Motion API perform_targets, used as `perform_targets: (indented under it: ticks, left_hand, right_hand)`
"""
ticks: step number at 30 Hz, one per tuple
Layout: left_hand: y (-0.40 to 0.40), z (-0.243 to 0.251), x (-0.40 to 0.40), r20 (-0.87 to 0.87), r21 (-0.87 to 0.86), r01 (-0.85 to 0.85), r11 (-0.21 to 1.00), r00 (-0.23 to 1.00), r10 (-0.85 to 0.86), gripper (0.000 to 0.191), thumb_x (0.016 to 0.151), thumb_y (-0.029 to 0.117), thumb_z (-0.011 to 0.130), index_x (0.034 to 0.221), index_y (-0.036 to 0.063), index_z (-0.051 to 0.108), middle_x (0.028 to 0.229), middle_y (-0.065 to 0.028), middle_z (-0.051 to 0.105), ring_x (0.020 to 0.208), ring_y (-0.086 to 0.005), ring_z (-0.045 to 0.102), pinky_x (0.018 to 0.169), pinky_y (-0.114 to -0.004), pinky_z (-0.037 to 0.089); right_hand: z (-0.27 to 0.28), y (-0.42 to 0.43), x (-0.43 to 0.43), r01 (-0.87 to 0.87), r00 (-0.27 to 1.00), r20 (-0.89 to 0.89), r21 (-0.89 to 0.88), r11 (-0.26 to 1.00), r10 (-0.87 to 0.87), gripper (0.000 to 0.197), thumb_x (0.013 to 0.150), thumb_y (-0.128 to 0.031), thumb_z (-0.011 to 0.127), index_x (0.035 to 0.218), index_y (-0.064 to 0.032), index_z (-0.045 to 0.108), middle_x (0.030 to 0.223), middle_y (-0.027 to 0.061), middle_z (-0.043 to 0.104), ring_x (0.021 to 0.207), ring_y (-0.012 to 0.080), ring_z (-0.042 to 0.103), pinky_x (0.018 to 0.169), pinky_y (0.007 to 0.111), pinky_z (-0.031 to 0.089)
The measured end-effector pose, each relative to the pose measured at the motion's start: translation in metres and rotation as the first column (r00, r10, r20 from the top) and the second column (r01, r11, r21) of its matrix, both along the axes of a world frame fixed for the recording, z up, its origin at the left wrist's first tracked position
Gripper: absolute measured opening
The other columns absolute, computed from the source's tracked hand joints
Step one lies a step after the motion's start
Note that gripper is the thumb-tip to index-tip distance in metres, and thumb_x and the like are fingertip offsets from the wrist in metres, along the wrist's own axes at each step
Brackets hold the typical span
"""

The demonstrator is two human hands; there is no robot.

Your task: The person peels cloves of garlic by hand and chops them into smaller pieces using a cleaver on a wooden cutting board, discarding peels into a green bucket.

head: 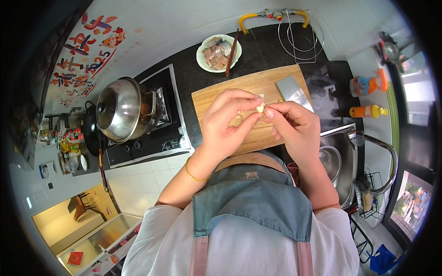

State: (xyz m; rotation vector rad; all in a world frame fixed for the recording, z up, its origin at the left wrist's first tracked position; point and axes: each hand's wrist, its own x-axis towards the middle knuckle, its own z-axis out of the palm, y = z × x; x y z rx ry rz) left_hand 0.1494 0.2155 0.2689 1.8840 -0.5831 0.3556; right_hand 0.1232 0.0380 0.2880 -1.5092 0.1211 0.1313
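Between thumb and fingers, my left hand (226,120) holds a small garlic clove (260,108) with papery skin at its top. My right hand (295,129) pinches at the clove's lower right side with thumb and forefinger. Both hands are above a wooden cutting board (221,98). A cleaver (292,90) lies on the board's right part, its lower end hidden behind my right hand. Pale bits (238,117), perhaps garlic or its peel, show on the board behind my left hand.
Behind the board stands a bowl (201,62) of cut fish, chopsticks (232,53) across its rim. A lidded steel pot (121,108) sits on the gas stove (152,145) at left. At right are a sink (345,188), a curved faucet (393,162), bottles (367,111) and a wire rack (300,38).
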Motion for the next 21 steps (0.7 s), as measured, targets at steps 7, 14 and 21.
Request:
perform_targets:
  ticks: [7, 14, 21]
  left_hand:
    - [-0.003, 0.003, -0.002, 0.151, 0.136, -0.051, 0.989, 0.988, 0.030, 0.025, 0.072, -0.007, 0.080, 0.095, -0.0017, 0.072, 0.095, -0.0121, 0.070, 0.086, -0.0237, 0.070, 0.077, -0.030, 0.057]
    - [-0.004, -0.008, -0.002, 0.141, 0.204, -0.032, 0.979, 0.990, 0.003, 0.024, 0.074, -0.007, 0.079, 0.097, -0.0017, 0.072, 0.097, -0.0121, 0.070, 0.087, -0.0236, 0.071, 0.074, -0.030, 0.059]
    - [0.000, -0.013, -0.001, -0.482, -0.531, 0.055, 0.846, 0.802, -0.354, 0.025, 0.087, -0.007, 0.069, 0.112, -0.0050, 0.068, 0.106, -0.0142, 0.071, 0.097, -0.0204, 0.071, 0.084, -0.030, 0.060]
  right_hand:
    - [0.004, -0.005, 0.005, -0.045, 0.998, -0.036, -0.096, 0.994, 0.042, 0.012, 0.092, -0.009, 0.069, 0.093, 0.0026, 0.073, 0.076, 0.0031, 0.070, 0.063, 0.0043, 0.059, 0.056, 0.020, 0.047]
    - [-0.007, -0.006, 0.011, -0.058, 0.996, 0.042, -0.305, 0.950, 0.075, 0.010, 0.089, -0.006, 0.069, 0.085, 0.0036, 0.069, 0.074, 0.0032, 0.068, 0.063, 0.0065, 0.060, 0.057, 0.023, 0.048]
    - [-0.008, -0.023, 0.022, -0.187, 0.971, -0.148, 0.022, 0.982, 0.188, 0.007, 0.089, -0.005, 0.068, 0.087, 0.0016, 0.068, 0.071, 0.0020, 0.065, 0.057, 0.0045, 0.055, 0.051, 0.020, 0.043]
